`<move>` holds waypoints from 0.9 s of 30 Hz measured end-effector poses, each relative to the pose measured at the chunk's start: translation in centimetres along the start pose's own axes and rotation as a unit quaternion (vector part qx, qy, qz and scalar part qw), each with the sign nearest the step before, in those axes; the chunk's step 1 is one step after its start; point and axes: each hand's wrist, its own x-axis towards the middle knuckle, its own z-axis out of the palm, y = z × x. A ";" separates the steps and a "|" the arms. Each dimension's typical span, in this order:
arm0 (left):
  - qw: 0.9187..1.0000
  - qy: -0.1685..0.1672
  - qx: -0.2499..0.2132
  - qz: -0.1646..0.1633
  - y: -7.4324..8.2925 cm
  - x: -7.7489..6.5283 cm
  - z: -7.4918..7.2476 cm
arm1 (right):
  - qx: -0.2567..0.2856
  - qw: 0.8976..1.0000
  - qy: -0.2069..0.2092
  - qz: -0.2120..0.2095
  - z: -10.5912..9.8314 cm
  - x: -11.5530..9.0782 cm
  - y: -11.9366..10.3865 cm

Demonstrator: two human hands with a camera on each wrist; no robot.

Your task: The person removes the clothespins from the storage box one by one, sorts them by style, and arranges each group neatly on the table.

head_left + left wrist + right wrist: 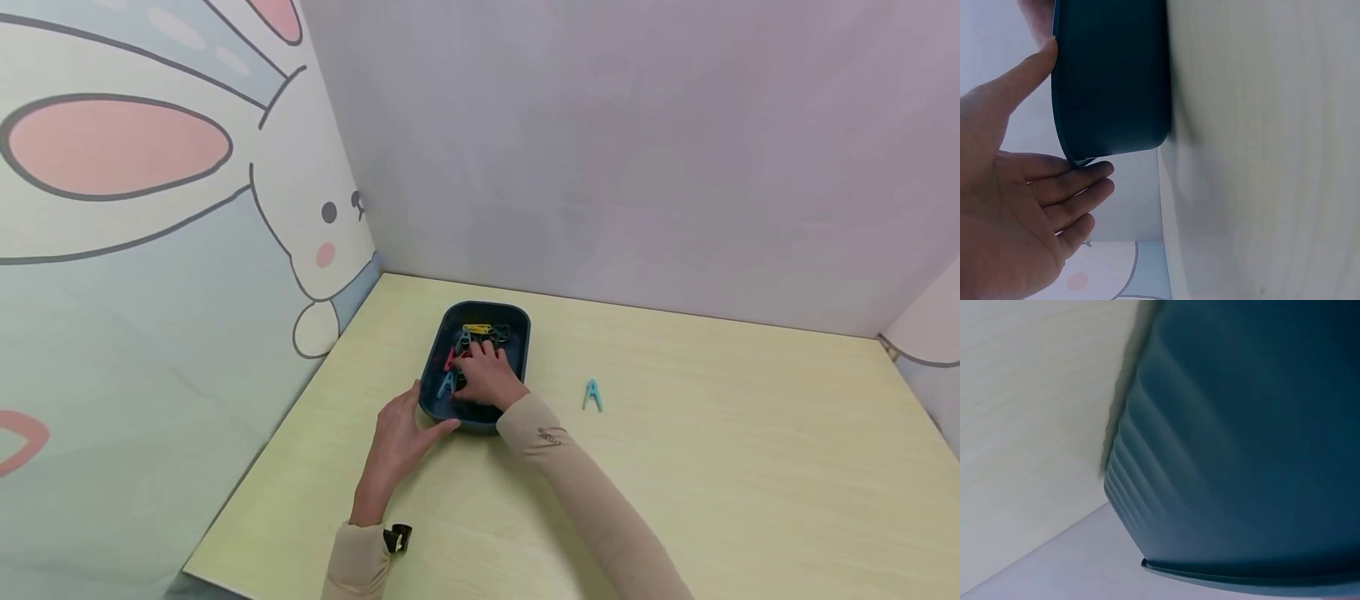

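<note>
Clothespins point(447, 384), mostly loose inside a dark blue tray point(477, 427); one outside, on the desk point(750, 433). Nearest: black band point(397, 539) at the left wrist. Next, left hand point(397, 437) at the tray's near-left corner: thumb against the rim, other fingers nearly straight alongside, not clenched. Reads as steadying rather than gripping. Beyond, right hand point(487, 377) inside the tray, fingers bent down among the pins. Cannot tell whether grasping a pin or released; in the right wrist view, only the tray's ribbed outer wall and a strip of desk and backdrop of any use.

Step in hand, as judged: working through the tray's contents by hand; taking out versus putting in, undecidable. For a removal, calls for pinching a single pin, freeing from neighbours, lifting above the rim; for a deposit, letting go low. Either way, worth keeping the tray braced.

Right of the tray, apart: light blue pin point(592, 389). Left of the fingers: pink pin point(450, 359). Farther in: yellow pin point(477, 328), beside a dark green item point(500, 332), too small to identify. Farthest: pale wall point(600, 150).
</note>
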 end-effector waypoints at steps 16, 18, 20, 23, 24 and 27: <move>1.000 0.000 0.000 -0.002 0.2 -0.1 -0.1 | -0.003 1.000 -0.003 0.003 0.4 0.3 -0.1; 1.000 -0.001 0.000 -0.002 0.2 -0.1 -0.1 | -0.005 1.000 -0.006 0.005 0.4 0.3 -0.1; 1.000 -0.001 0.001 -0.003 0.2 -0.1 -0.1 | -0.006 1.000 -0.006 0.006 0.5 0.3 -0.1; 1.000 -0.001 0.001 -0.003 0.2 -0.1 -0.1 | -0.006 1.000 -0.007 0.006 0.6 0.4 -0.1; 1.000 -0.001 0.001 -0.002 0.2 -0.1 -0.1 | -0.007 1.000 -0.006 0.006 0.7 0.4 -0.1; 1.000 0.001 0.002 0.001 0.1 -0.1 -0.1 | -0.006 1.000 -0.005 0.004 0.8 0.4 0.0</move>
